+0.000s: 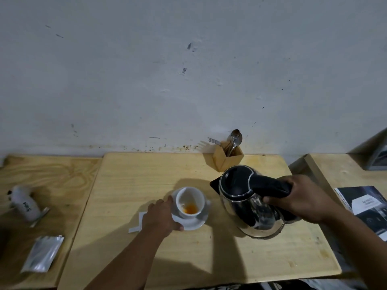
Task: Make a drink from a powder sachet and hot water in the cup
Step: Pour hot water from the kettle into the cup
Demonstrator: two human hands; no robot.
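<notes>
The right hand (303,200) has its grip closed around the black handle of the steel electric kettle (249,206), apparently ready to pour. The white cup (189,203), orange powder at its bottom, sits on a saucer (194,223) that the left hand (160,216) steadies by its rim. A cutlery holder (227,156) stands beyond the kettle; a silver sachet (43,254) lies well left on the counter (146,174). Nothing blocks the pour.

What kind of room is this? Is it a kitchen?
Probably a simple kitchen corner or tea spot at home, though I can't be sure. An electric kettle, a cup on a saucer, and a wooden holder of spoons and forks sit on a wooden table.
</notes>
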